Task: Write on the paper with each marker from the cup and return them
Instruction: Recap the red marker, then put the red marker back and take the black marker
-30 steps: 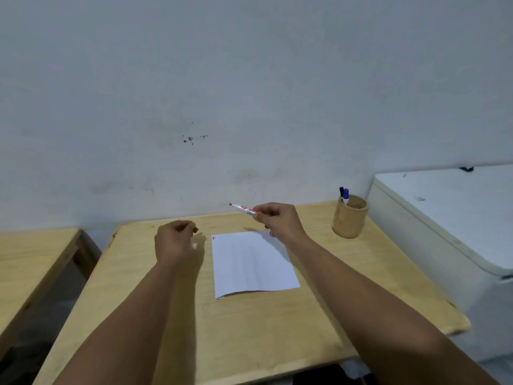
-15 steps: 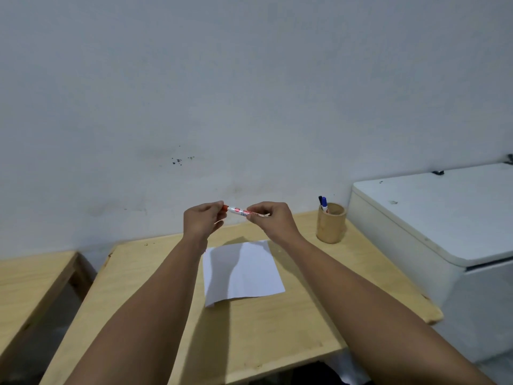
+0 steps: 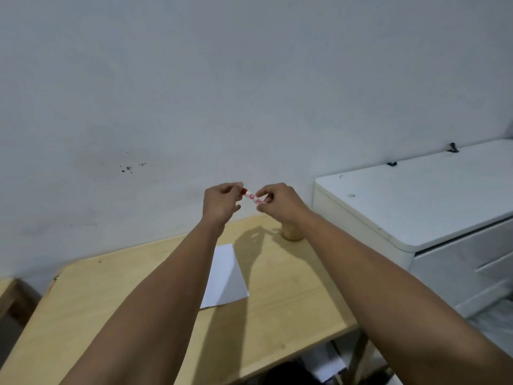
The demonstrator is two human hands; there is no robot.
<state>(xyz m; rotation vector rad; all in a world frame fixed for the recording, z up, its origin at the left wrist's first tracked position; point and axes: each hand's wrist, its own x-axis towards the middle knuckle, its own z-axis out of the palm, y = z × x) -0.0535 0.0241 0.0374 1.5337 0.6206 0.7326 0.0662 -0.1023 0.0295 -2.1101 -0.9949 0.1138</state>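
Both hands are raised above the wooden table [image 3: 291, 301], holding a red and white marker [image 3: 252, 196] between them. My right hand [image 3: 277, 202] grips the marker's white barrel. My left hand [image 3: 222, 202] pinches the red cap end. A white sheet of paper [image 3: 226, 276] lies flat on the table below, partly hidden by my left forearm. The wooden cup [image 3: 291, 233] stands at the table's back right; my right wrist hides most of it and whatever it holds.
A white cabinet [image 3: 433, 207] stands against the table's right side. A second wooden table edge [image 3: 5, 295] shows at far left. A plain grey wall is right behind the table.
My left hand rose from the table and came to the marker's tip end. Both hands lifted higher, and the view tilted up so the cup is now behind my right wrist.
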